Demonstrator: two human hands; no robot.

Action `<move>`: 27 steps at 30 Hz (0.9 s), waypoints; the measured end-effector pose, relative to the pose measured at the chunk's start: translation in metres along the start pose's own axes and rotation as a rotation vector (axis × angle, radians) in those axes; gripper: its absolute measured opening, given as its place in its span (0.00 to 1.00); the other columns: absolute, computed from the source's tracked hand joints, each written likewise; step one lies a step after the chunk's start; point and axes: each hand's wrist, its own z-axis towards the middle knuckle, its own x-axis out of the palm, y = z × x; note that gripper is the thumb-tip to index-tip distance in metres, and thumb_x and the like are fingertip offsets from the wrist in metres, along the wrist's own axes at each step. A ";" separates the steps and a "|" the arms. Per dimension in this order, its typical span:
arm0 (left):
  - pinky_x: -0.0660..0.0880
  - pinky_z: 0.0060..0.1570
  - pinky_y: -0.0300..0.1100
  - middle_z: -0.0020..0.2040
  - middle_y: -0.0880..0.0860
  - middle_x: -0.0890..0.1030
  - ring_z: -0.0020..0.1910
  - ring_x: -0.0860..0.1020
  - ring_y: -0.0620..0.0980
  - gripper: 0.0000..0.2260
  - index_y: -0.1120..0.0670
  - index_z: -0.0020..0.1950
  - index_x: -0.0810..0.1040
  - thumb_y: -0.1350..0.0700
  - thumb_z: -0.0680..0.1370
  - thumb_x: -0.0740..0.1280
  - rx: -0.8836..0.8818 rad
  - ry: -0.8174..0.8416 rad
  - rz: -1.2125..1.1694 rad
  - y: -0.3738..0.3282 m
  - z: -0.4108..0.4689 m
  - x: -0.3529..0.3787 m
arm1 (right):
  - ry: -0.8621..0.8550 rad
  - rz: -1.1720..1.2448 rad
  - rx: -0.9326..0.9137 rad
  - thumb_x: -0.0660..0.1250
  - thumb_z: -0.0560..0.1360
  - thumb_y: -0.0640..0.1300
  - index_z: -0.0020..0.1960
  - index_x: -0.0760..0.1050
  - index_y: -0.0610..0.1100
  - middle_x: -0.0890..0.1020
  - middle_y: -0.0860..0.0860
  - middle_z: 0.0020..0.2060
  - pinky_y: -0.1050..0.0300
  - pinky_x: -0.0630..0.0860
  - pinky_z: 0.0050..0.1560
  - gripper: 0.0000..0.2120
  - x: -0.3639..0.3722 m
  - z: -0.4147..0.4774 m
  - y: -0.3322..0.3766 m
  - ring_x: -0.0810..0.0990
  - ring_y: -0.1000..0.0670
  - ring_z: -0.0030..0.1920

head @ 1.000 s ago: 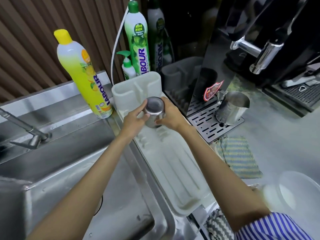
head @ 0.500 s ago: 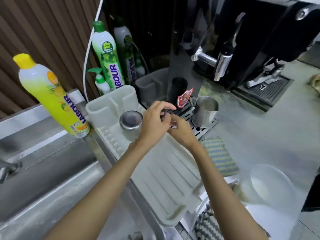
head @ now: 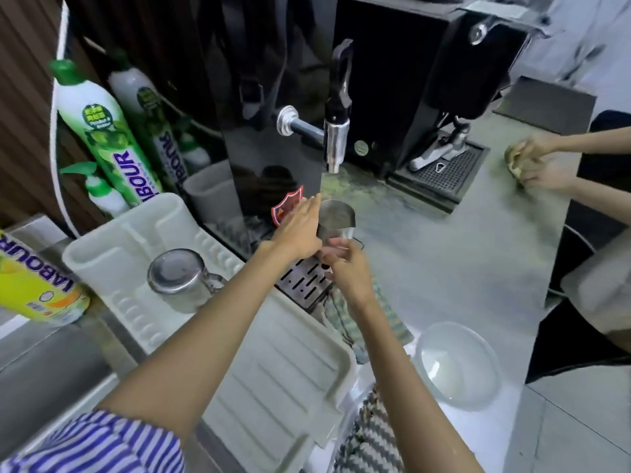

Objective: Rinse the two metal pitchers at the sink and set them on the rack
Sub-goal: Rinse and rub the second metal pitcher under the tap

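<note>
One shiny steel pitcher (head: pixel 181 279) stands upside down on the ribbed white plastic rack (head: pixel 273 387). The second pitcher (head: pixel 338 216) sits upright on a slotted metal grate (head: pixel 302 283). The left hand (head: pixel 300 228) lies flat-fingered against its rim. The right hand (head: pixel 346 268) curls at its base, its grip unclear.

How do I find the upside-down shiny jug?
Look at the white drying rack beside the sink. Toward its far end sits a metal pitcher. It alone is upside down, flat bottom up; the other pitcher stands mouth-up on the metal grate.
</note>
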 end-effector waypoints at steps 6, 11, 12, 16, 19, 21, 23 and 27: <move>0.68 0.59 0.47 0.66 0.60 0.70 0.65 0.67 0.59 0.21 0.61 0.67 0.68 0.62 0.74 0.65 -0.132 -0.217 0.207 -0.015 -0.012 0.001 | -0.062 0.064 0.084 0.60 0.78 0.48 0.45 0.77 0.40 0.82 0.42 0.46 0.50 0.74 0.54 0.12 0.004 0.000 -0.002 0.79 0.44 0.50; 0.77 0.55 0.46 0.46 0.59 0.83 0.50 0.81 0.54 0.08 0.61 0.49 0.82 0.63 0.72 0.69 -0.208 -0.018 -0.222 -0.020 -0.026 -0.016 | -0.035 0.106 0.094 0.60 0.77 0.54 0.39 0.78 0.43 0.82 0.41 0.40 0.50 0.72 0.45 0.18 0.010 -0.010 -0.002 0.74 0.49 0.40; 0.78 0.54 0.46 0.42 0.58 0.83 0.46 0.81 0.52 0.09 0.62 0.49 0.83 0.66 0.70 0.69 -0.223 0.043 -0.344 -0.021 -0.030 -0.018 | -0.044 0.100 0.077 0.61 0.76 0.53 0.39 0.78 0.42 0.81 0.38 0.40 0.50 0.71 0.44 0.16 0.010 -0.011 -0.001 0.73 0.48 0.39; 0.74 0.55 0.36 0.53 0.55 0.83 0.55 0.78 0.48 0.14 0.57 0.56 0.82 0.65 0.72 0.68 -0.242 -0.093 -0.412 -0.011 -0.041 -0.017 | -0.137 0.083 0.041 0.63 0.76 0.46 0.32 0.70 0.46 0.71 0.45 0.31 0.53 0.65 0.38 0.14 0.008 -0.014 0.007 0.67 0.48 0.35; 0.73 0.53 0.36 0.58 0.52 0.80 0.55 0.77 0.47 0.18 0.54 0.63 0.76 0.63 0.73 0.67 -0.238 -0.118 -0.596 -0.002 -0.050 -0.016 | -0.151 0.039 0.006 0.61 0.77 0.42 0.30 0.64 0.45 0.66 0.50 0.28 0.55 0.60 0.33 0.17 0.005 -0.024 0.013 0.62 0.51 0.31; 0.74 0.59 0.41 0.63 0.53 0.77 0.57 0.77 0.49 0.25 0.53 0.69 0.70 0.63 0.72 0.69 -0.221 -0.056 -0.759 0.004 -0.060 -0.018 | -0.130 -0.023 -0.018 0.61 0.74 0.41 0.32 0.68 0.37 0.68 0.47 0.28 0.53 0.65 0.34 0.14 0.004 -0.033 0.017 0.65 0.50 0.31; 0.70 0.65 0.43 0.68 0.53 0.72 0.64 0.74 0.50 0.33 0.52 0.73 0.63 0.66 0.71 0.71 -0.191 -0.039 -0.805 0.009 -0.068 -0.020 | -0.100 -0.073 -0.036 0.61 0.68 0.46 0.36 0.75 0.33 0.75 0.40 0.30 0.44 0.76 0.42 0.15 0.003 -0.042 0.025 0.72 0.46 0.35; 0.65 0.69 0.44 0.72 0.50 0.67 0.70 0.67 0.49 0.43 0.54 0.77 0.53 0.69 0.69 0.72 -0.181 -0.177 -0.945 0.022 -0.099 -0.028 | 0.064 -0.084 -0.021 0.61 0.66 0.47 0.29 0.80 0.45 0.82 0.44 0.31 0.44 0.78 0.50 0.12 0.008 -0.068 0.052 0.78 0.46 0.37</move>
